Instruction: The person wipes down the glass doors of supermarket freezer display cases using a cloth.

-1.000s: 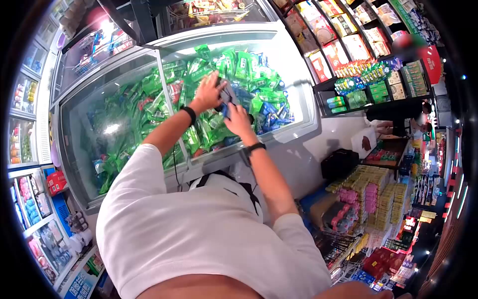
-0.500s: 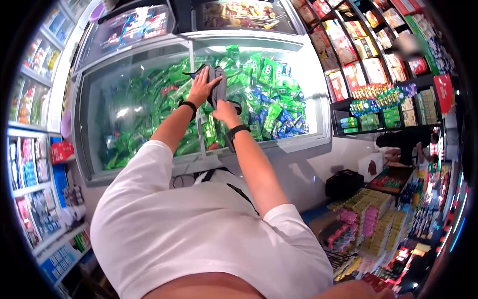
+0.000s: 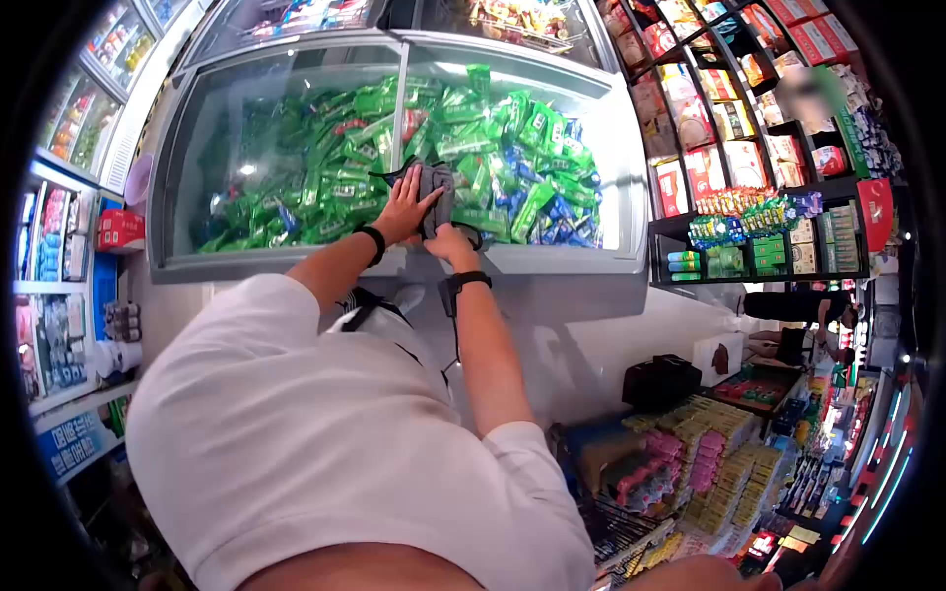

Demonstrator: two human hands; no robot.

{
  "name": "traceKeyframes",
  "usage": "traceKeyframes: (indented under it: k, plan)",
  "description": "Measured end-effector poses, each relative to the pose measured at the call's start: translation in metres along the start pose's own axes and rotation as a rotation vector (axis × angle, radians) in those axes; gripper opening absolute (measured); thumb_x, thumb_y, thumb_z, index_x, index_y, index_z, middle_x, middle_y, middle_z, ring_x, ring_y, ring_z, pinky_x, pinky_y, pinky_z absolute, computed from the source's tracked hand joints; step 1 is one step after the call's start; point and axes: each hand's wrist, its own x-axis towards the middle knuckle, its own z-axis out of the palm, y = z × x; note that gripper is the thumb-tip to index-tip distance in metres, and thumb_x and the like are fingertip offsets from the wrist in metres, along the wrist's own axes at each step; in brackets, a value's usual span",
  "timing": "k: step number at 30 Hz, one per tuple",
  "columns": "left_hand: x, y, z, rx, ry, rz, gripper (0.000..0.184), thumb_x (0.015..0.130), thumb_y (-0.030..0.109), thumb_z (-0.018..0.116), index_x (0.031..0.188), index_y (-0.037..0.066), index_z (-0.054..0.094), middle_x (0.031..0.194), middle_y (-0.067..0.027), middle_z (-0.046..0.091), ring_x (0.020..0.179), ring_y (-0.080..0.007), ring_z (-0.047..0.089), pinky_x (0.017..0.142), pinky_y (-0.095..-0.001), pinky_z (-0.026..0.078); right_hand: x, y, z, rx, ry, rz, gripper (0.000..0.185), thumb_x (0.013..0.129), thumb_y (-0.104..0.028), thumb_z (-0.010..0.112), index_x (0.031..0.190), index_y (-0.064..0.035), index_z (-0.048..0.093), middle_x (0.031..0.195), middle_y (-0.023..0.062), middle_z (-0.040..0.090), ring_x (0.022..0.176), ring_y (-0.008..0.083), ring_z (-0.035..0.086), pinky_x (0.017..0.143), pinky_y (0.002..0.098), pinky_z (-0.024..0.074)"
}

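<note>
A grey cloth-like item with black straps (image 3: 439, 192) is between my hands, over the front edge of a glass-topped freezer (image 3: 552, 261). My left hand (image 3: 402, 214) lies on its left side with fingers stretched out. Fingers closed, my right hand (image 3: 451, 243) grips its lower end. Beneath and behind the hands, the freezer holds many green packets (image 3: 360, 182) and, toward the right, blue ones (image 3: 552, 222). Each wrist has a black band.
Shelves of boxed and bagged goods (image 3: 734, 123) rise at the right. Lower right are a black bag (image 3: 662, 382) and stacked yellow and pink packs (image 3: 705, 458). A person in dark clothes (image 3: 793, 306) is farther off. Fridges (image 3: 59, 236) line the left.
The view has shifted, and the freezer lies straighter across it. Both hands have moved with the grey item toward the freezer's front edge. My left hand remains flat on it.
</note>
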Motion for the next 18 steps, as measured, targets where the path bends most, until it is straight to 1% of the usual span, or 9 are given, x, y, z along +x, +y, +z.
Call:
traceKeyframes:
  k: [3,5,8,10,12,13,14,15,18]
  plan:
    - [-0.029,0.023,0.002,0.033,-0.128,0.018,0.086,0.075,0.015,0.070,0.150,0.021,0.028,0.150,-0.0391,0.007,0.141,-0.0509,0.014,0.109,-0.0572,0.025,-0.029,0.003,0.026,0.049,0.089,-0.018,0.038,0.075,-0.027,0.065,0.105,-0.0034,0.068,0.110,0.0251,0.064,0.105,0.0395,0.061,0.092,0.0480,0.0484]
    - [-0.040,0.032,-0.033,-0.099,-0.421,0.067,0.075,0.072,0.012,0.071,0.140,0.012,0.040,0.147,-0.0428,0.008,0.138,-0.0550,0.018,0.106,-0.0590,0.030,-0.029,0.002,0.039,-0.046,0.087,-0.013,0.030,0.074,-0.022,0.065,0.099,-0.0052,0.070,0.106,0.0234,0.066,0.103,0.0383,0.063,0.089,0.0481,0.0503]
    - [-0.064,0.033,-0.040,-0.172,-0.543,0.060,0.073,0.071,0.012,0.071,0.138,0.010,0.041,0.144,-0.0450,0.014,0.135,-0.0569,0.023,0.106,-0.0609,0.029,-0.045,-0.012,0.039,-0.117,0.111,0.012,0.043,0.073,-0.041,0.074,0.097,-0.0061,0.071,0.105,0.0183,0.068,0.101,0.0341,0.065,0.087,0.0443,0.0531]
    - [-0.080,0.039,-0.048,-0.091,-0.555,0.015,0.061,0.079,0.017,0.064,0.136,0.008,0.044,0.140,-0.0466,0.023,0.132,-0.0585,0.028,0.105,-0.0630,0.029,-0.036,-0.002,0.062,-0.125,0.134,-0.037,0.047,0.073,-0.046,0.072,0.096,-0.0055,0.072,0.108,0.0188,0.067,0.106,0.0364,0.062,0.094,0.0457,0.0484]
    - [-0.096,0.043,-0.015,-0.042,-0.418,-0.034,0.047,0.088,0.022,0.051,0.132,0.007,0.049,0.135,-0.0476,0.029,0.128,-0.0600,0.032,0.103,-0.0643,0.030,-0.036,0.006,0.071,-0.276,0.207,-0.220,0.045,0.076,-0.044,0.068,0.093,-0.0028,0.072,0.108,0.0228,0.066,0.104,0.0378,0.061,0.090,0.0479,0.0482]
    - [-0.109,0.044,0.001,-0.057,-0.161,-0.007,0.042,0.092,0.024,0.042,0.126,0.003,0.053,0.133,-0.0491,0.031,0.125,-0.0614,0.035,0.102,-0.0640,0.031,-0.033,0.012,0.071,-0.173,0.193,-0.246,0.040,0.079,-0.038,0.066,0.094,-0.0013,0.071,0.103,0.0238,0.066,0.100,0.0369,0.063,0.087,0.0459,0.0501]
    - [-0.111,0.044,0.007,-0.035,-0.048,0.022,0.040,0.089,0.023,0.044,0.122,0.001,0.054,0.131,-0.0509,0.031,0.123,-0.0619,0.036,0.102,-0.0629,0.033,-0.043,0.018,0.063,-0.115,0.231,-0.255,0.041,0.077,-0.039,0.067,0.091,-0.0002,0.070,0.088,0.0215,0.068,0.087,0.0345,0.066,0.081,0.0433,0.0510]
    - [-0.110,0.042,0.004,-0.050,-0.118,0.037,0.041,0.086,0.024,0.048,0.119,0.000,0.054,0.130,-0.0522,0.030,0.123,-0.0623,0.035,0.102,-0.0618,0.034,-0.045,0.022,0.044,0.049,-0.010,-0.259,0.032,0.081,-0.033,0.067,0.091,-0.0032,0.070,0.088,0.0185,0.068,0.084,0.0297,0.066,0.078,0.0385,0.0512]
    - [-0.098,0.046,-0.013,-0.195,-0.316,0.013,0.060,0.074,0.028,0.065,0.120,-0.006,0.047,0.135,-0.0535,0.018,0.128,-0.0659,0.024,0.105,-0.0610,0.030,-0.028,0.074,0.050,0.351,-0.016,-0.294,0.021,0.088,-0.022,0.062,0.101,-0.0058,0.065,0.092,0.0111,0.069,0.083,0.0205,0.065,0.073,0.0326,0.0493]
